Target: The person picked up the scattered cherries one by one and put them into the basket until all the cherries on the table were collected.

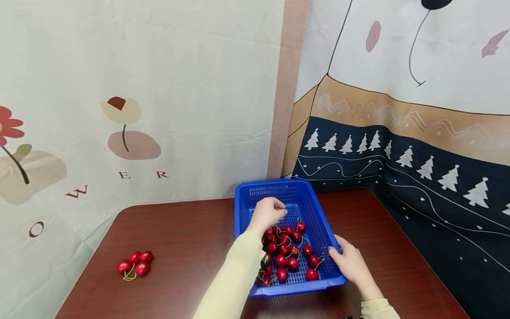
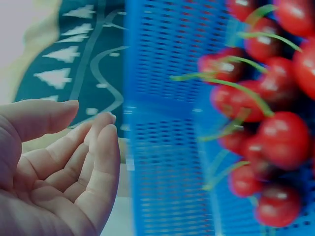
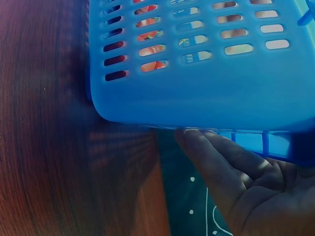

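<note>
A blue plastic basket [image 1: 292,290] with slotted walls stands on the table, and many dark red cherries [image 1: 281,260] with green stems lie in its near part. Over the basket's far half is my left hand [image 1: 268,214], its fingers loosely bent. In the left wrist view a gap shows between thumb and fingertips, with nothing in it. My right hand [image 1: 352,266] grips the right rim near the front corner, thumb over the top edge. From the right wrist view, its fingers [image 3: 211,155] press the outside of the wall. My left sleeve hides some cherries at the left.
Several cherries [image 1: 135,262] with joined stems lie in a cluster at the left of the brown wooden table [image 1: 187,230]. Behind the table hangs a pale printed cloth [image 1: 199,110]; a dark cloth with white trees [image 1: 398,177] hangs along the right side.
</note>
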{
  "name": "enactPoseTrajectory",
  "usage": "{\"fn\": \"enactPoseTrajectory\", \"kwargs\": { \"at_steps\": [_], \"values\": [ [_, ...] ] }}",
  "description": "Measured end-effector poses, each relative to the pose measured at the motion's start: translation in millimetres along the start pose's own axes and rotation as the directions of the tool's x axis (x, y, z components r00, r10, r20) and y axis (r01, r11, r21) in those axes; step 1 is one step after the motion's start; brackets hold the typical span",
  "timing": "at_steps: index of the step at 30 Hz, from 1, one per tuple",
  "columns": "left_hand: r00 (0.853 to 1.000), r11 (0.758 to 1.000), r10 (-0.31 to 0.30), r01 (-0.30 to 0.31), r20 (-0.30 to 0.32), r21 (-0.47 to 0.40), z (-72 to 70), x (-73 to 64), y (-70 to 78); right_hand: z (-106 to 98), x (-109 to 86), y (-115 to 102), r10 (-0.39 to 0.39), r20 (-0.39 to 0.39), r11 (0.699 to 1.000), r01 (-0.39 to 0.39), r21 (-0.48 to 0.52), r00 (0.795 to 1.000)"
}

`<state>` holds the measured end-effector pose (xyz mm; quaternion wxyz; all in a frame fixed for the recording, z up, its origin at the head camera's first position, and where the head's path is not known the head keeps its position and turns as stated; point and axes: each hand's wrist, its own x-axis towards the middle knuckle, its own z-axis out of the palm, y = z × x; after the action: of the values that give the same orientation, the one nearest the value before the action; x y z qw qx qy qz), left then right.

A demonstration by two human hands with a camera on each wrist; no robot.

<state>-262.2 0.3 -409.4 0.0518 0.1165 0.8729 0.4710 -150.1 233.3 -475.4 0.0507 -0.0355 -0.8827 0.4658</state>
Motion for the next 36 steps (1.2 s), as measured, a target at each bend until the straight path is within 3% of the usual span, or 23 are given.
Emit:
{"fn": "enactPoseTrajectory", "kwargs": {
  "at_steps": [6, 11, 15, 25, 36],
  "values": [
    [0.997, 0.993, 0.058, -0.063, -0.046, -0.101, -24.9, -13.2, 19.0, -0.2, 0.2, -1.2, 0.002, 0.008, 1.000, -0.002, -0.002, 1.000],
    [0.991, 0.987, 0.091, -0.103, -0.102, -0.125, -44.1, -24.3, 29.2, -0.6, 0.6, -0.9, 0.007, 0.011, 1.000, -0.007, -0.004, 1.000],
    [0.981, 0.986, 0.108, -0.127, -0.158, -0.110, -56.2, -31.9, 29.2, -0.5, 0.9, -0.7, 0.004, 0.010, 1.000, -0.004, -0.012, 1.000],
    [0.939, 0.984, 0.170, -0.179, -0.300, 0.000, -80.4, -52.0, 12.8, -0.7, 0.7, -0.2, 0.012, 0.016, 1.000, -0.012, -0.005, 1.000],
    [0.929, 0.997, 0.075, -0.075, -0.363, 0.014, -104.0, -71.0, -24.7, -0.5, 0.5, -1.5, 0.018, 0.024, 1.000, -0.018, -0.001, 1.000]
  ]
}}
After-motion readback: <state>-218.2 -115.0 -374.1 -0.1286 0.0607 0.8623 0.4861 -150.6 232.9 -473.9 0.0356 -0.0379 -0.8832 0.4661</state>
